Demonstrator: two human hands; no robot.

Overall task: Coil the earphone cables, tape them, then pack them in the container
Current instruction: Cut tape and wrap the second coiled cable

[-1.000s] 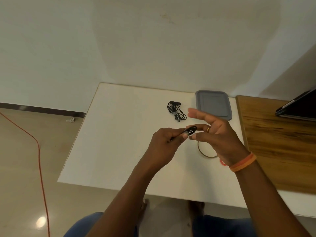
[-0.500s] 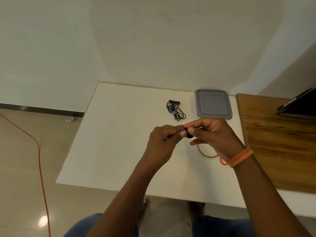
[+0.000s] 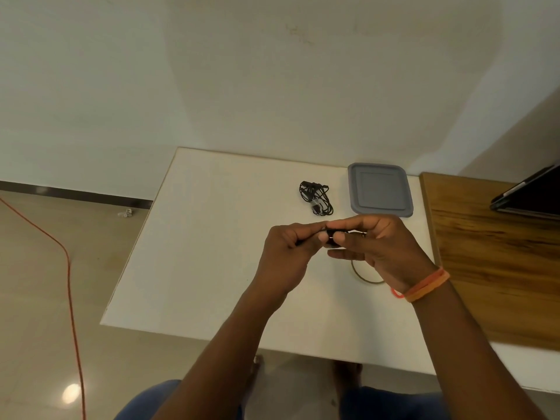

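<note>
My left hand (image 3: 292, 248) and right hand (image 3: 378, 241) both pinch a coiled earphone cable (image 3: 332, 236) above the desk (image 3: 212, 253). Coiling looks complete; taping comes next, needing the tape roll (image 3: 365, 275) beneath.

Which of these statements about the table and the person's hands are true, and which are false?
1. Both hands hold a black earphone cable between them. True.
2. The grey container stands open. False: its lid is on.
3. A second earphone bundle lies left of the container. True.
4. The tape roll sits on the container. False: it lies on the white table, partly hidden by the right hand.
5. The left hand rests flat on the table. False: its fingers grip the cable.
</note>
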